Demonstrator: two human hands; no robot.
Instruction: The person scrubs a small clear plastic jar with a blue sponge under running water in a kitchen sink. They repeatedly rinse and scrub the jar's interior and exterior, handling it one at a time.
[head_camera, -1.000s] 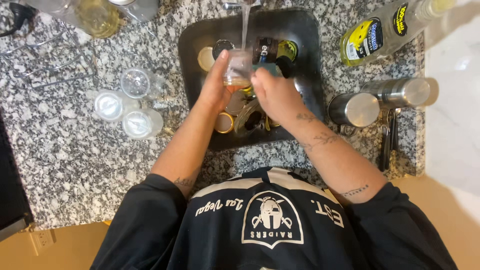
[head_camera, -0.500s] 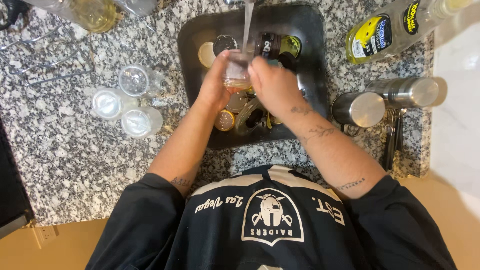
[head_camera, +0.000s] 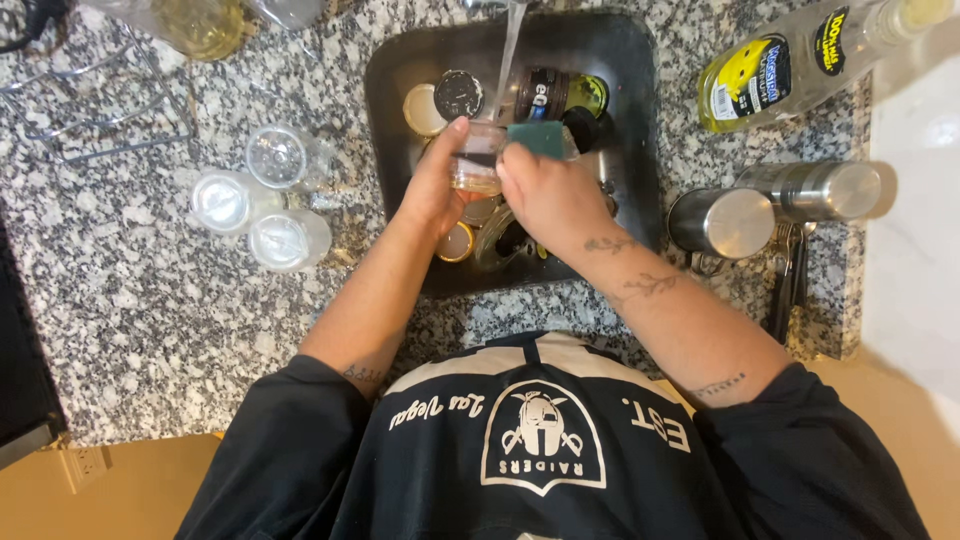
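A small glass jar (head_camera: 478, 160) is gripped by the left hand (head_camera: 432, 190) and scrubbed under running water with a green sponge (head_camera: 538, 138) pinched in the right hand (head_camera: 545, 195), three clear jars (head_camera: 262, 200) are set upended left of the hands, and lids and bottles (head_camera: 520, 95) in the sink (head_camera: 630, 150) beyond the hands are judged unwashed.

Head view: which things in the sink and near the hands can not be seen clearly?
- Glass jar, head view: the left hand and right hand cover most of it.
- Green sponge: partly under the right hand's fingers.
- Tap: cut off by the top edge; only the water stream shows.
- Sink bottom: hidden below the hands.
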